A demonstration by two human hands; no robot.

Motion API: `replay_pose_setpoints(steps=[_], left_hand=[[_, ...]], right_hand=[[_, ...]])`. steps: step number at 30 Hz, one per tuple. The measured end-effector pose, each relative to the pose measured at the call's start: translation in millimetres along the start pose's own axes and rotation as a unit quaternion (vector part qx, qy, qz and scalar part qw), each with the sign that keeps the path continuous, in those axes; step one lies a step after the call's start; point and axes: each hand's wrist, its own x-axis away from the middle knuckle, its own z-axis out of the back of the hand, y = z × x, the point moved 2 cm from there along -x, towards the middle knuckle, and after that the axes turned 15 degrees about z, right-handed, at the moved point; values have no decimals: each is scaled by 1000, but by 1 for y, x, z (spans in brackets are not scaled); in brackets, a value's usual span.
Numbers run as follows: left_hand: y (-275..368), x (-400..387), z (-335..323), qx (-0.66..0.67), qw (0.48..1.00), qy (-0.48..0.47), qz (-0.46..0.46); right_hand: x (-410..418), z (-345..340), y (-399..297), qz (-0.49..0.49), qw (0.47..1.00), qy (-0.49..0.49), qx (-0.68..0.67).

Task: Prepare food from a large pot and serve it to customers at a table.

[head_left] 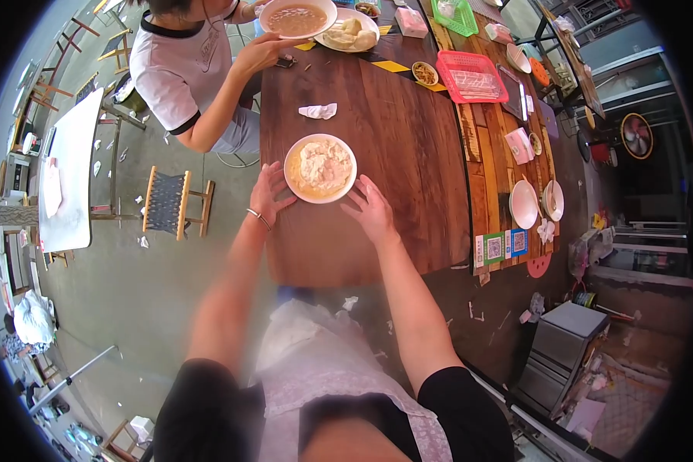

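Observation:
A white bowl (320, 168) of pale, lumpy food in a yellowish liquid rests on the dark wooden table (392, 202). My left hand (270, 193), with a bracelet at its wrist, is at the bowl's left side, fingers apart. On the other side, my right hand (371, 208) has its fingers spread close to the lower right rim. Neither hand grips the bowl; whether the fingertips touch it I cannot tell. Beyond the bowl lies a crumpled tissue (317, 111). At the far left of the table a person (176, 69) holds a bowl of brownish soup (297, 20).
A plate of buns or dumplings (352, 34), a small dish (425, 73) and a pink plastic basket (472, 77) stand farther back. White bowls (523, 204) with utensils are on the striped table at right. A folding stool (167, 202) is on the floor at left.

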Motion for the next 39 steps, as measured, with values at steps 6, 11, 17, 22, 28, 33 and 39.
replay_pose_setpoints(steps=[6,11,17,22,28,33,39], left_hand=[[13,-19,-23,-5,998,-43,36],[7,-32,-13,-14,991,-132,14],[12,-18,-23,5,991,-130,29],[16,2,-32,-44,992,-112,24],[13,29,-48,-59,989,-136,29],[1,52,-64,-64,985,-154,49],[-29,84,-94,-92,984,-146,51]], right_hand=[[-34,-24,-9,-9,1000,-4,14],[-46,-30,0,6,988,-135,-81],[-37,-35,-5,-46,978,-71,-189],[-31,-23,3,-21,984,-103,-143],[1,-21,-19,10,985,-97,-143],[43,-23,-54,19,983,-88,-160],[86,2,-83,29,987,-71,-143]])
